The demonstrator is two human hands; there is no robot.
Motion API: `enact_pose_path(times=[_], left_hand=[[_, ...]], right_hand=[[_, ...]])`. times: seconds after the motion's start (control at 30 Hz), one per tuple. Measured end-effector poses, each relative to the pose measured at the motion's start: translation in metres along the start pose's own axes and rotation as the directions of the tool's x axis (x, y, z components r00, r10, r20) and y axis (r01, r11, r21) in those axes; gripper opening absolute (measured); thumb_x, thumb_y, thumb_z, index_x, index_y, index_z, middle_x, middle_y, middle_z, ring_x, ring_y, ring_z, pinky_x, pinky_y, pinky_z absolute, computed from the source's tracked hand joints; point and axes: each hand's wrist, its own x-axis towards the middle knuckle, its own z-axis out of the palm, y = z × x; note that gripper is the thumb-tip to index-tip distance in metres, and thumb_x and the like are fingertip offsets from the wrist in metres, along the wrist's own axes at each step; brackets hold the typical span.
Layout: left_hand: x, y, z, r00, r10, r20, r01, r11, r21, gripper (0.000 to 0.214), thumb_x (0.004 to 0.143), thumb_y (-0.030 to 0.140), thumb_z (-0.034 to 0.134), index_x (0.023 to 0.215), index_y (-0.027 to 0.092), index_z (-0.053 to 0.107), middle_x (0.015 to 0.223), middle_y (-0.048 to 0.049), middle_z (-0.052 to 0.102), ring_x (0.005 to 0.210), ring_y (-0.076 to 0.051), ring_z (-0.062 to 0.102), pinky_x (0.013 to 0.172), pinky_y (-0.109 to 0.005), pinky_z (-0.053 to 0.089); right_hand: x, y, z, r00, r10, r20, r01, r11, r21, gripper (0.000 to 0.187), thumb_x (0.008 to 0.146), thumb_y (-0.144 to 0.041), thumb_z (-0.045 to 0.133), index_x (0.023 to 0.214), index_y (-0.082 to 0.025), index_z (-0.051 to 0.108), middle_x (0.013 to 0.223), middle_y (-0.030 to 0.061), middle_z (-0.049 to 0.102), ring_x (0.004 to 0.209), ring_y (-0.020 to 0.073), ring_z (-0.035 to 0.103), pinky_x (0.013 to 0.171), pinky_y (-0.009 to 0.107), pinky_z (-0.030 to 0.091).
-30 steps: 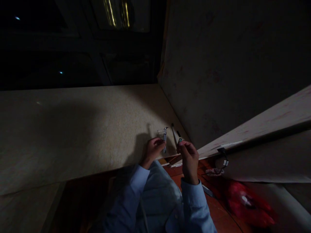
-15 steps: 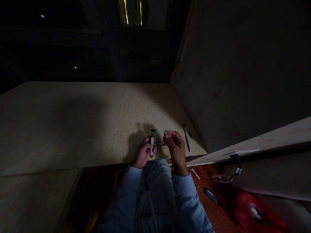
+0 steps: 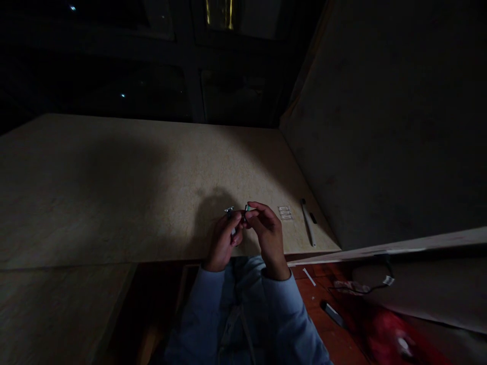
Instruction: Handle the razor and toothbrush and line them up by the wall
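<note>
My left hand (image 3: 222,241) grips a small white pen-like tool (image 3: 230,215) with a dark metal tip that points up and away. Right beside it, my right hand (image 3: 266,230) pinches a tiny greenish part (image 3: 247,208) at the fingertips. The two hands touch above the near edge of a large pale board (image 3: 133,182). Both sleeves are light blue. The scene is dim, so the small part's shape is unclear.
On the board to the right lie a small clear packet (image 3: 285,213), a white pen (image 3: 307,229) and a short dark piece (image 3: 313,218). A tall panel (image 3: 380,126) stands at the right. The red floor below holds a dark tool (image 3: 333,314), a cable (image 3: 365,289) and a red object (image 3: 395,337).
My view has swung right to left, so my hands sit further left on the board. The hands have come together until the green part meets the tool's tip.
</note>
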Motion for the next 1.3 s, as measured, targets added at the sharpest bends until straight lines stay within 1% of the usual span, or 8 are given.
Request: enact_pose_path(times=[0.1, 0.2, 0.3, 0.47, 0.63, 0.77, 0.93, 1.3], left_hand=[[-0.002, 0.006, -0.003, 0.999, -0.038, 0.010, 0.038, 0.998, 0.054, 0.037, 0.073, 0.048, 0.076, 0.081, 0.014, 0.067, 0.065, 0.0031, 0.057, 0.038, 0.000, 0.030, 0.039, -0.020, 0.016], [-0.004, 0.009, -0.005, 0.998, -0.059, 0.039, 0.055, 0.995, 0.087, 0.036, 0.074, 0.049, 0.075, 0.076, 0.014, 0.067, 0.049, 0.0067, 0.047, 0.035, -0.002, 0.025, 0.038, -0.021, 0.015], [-0.007, 0.011, -0.005, 1.000, -0.022, 0.022, 0.019, 0.993, 0.120, 0.035, 0.075, 0.049, 0.074, 0.071, 0.016, 0.065, 0.041, 0.0087, 0.038, 0.035, -0.003, 0.025, 0.038, -0.021, 0.015], [-0.011, 0.015, -0.001, 0.995, 0.066, -0.077, -0.052, 0.983, 0.174, 0.033, 0.070, 0.047, 0.077, 0.067, 0.016, 0.064, 0.042, 0.0084, 0.040, 0.036, -0.003, 0.027, 0.038, -0.021, 0.014], [-0.013, 0.020, -0.001, 0.993, -0.008, -0.118, 0.034, 0.975, 0.221, 0.033, 0.064, 0.044, 0.081, 0.068, 0.015, 0.065, 0.046, 0.0075, 0.045, 0.038, -0.003, 0.029, 0.038, -0.020, 0.016], [-0.015, 0.021, -0.002, 0.991, -0.062, -0.117, 0.093, 0.956, 0.277, 0.035, 0.063, 0.044, 0.081, 0.064, 0.016, 0.062, 0.042, 0.0090, 0.039, 0.037, -0.003, 0.028, 0.038, -0.021, 0.016], [-0.015, 0.020, 0.001, 0.990, -0.074, -0.119, 0.107, 0.946, 0.307, 0.037, 0.060, 0.046, 0.082, 0.066, 0.016, 0.062, 0.041, 0.0094, 0.039, 0.037, -0.003, 0.027, 0.039, -0.021, 0.017], [-0.012, 0.015, 0.003, 0.993, -0.038, -0.107, 0.077, 0.921, 0.381, 0.040, 0.059, 0.051, 0.081, 0.064, 0.015, 0.064, 0.045, 0.0053, 0.047, 0.041, -0.005, 0.032, 0.041, -0.021, 0.021]], right_hand=[[-0.004, 0.001, 0.002, 1.000, -0.001, -0.001, 0.001, 0.999, -0.043, 0.024, 0.078, -0.033, 0.077, 0.100, -0.024, 0.072, 0.074, -0.0018, 0.070, 0.065, 0.0152, 0.064, 0.068, 0.032, 0.056], [-0.007, 0.002, 0.000, 1.000, -0.014, 0.005, 0.014, 0.998, -0.067, 0.022, 0.078, -0.035, 0.077, 0.097, -0.024, 0.073, 0.074, -0.0009, 0.071, 0.067, 0.0165, 0.066, 0.068, 0.033, 0.057], [-0.008, 0.003, -0.001, 0.999, -0.035, 0.017, 0.036, 0.994, -0.105, 0.018, 0.080, -0.036, 0.076, 0.093, -0.024, 0.075, 0.076, 0.0003, 0.073, 0.069, 0.0167, 0.066, 0.070, 0.033, 0.057], [-0.010, 0.002, -0.008, 0.992, -0.118, 0.047, 0.126, 0.964, -0.234, 0.016, 0.084, -0.036, 0.072, 0.095, -0.025, 0.077, 0.089, 0.0034, 0.072, 0.080, 0.0179, 0.066, 0.076, 0.034, 0.055], [-0.010, -0.007, -0.021, 0.935, -0.256, 0.246, 0.338, 0.855, -0.394, 0.050, 0.079, -0.031, 0.080, 0.127, -0.033, 0.067, 0.106, 0.0048, 0.064, 0.086, 0.0179, 0.063, 0.074, 0.032, 0.054], [-0.010, -0.007, -0.030, 0.889, -0.284, 0.359, 0.439, 0.750, -0.494, 0.040, 0.084, -0.031, 0.076, 0.124, -0.032, 0.069, 0.105, 0.0060, 0.063, 0.088, 0.0195, 0.062, 0.077, 0.034, 0.055], [-0.012, -0.003, -0.034, 0.892, -0.280, 0.355, 0.440, 0.723, -0.532, 0.039, 0.086, -0.032, 0.074, 0.125, -0.031, 0.069, 0.100, 0.0059, 0.065, 0.083, 0.0188, 0.062, 0.075, 0.034, 0.055], [-0.012, -0.008, -0.037, 0.936, -0.245, 0.252, 0.345, 0.774, -0.530, 0.031, 0.083, -0.034, 0.076, 0.113, -0.027, 0.075, 0.090, 0.0054, 0.069, 0.073, 0.0179, 0.062, 0.063, 0.031, 0.050]])
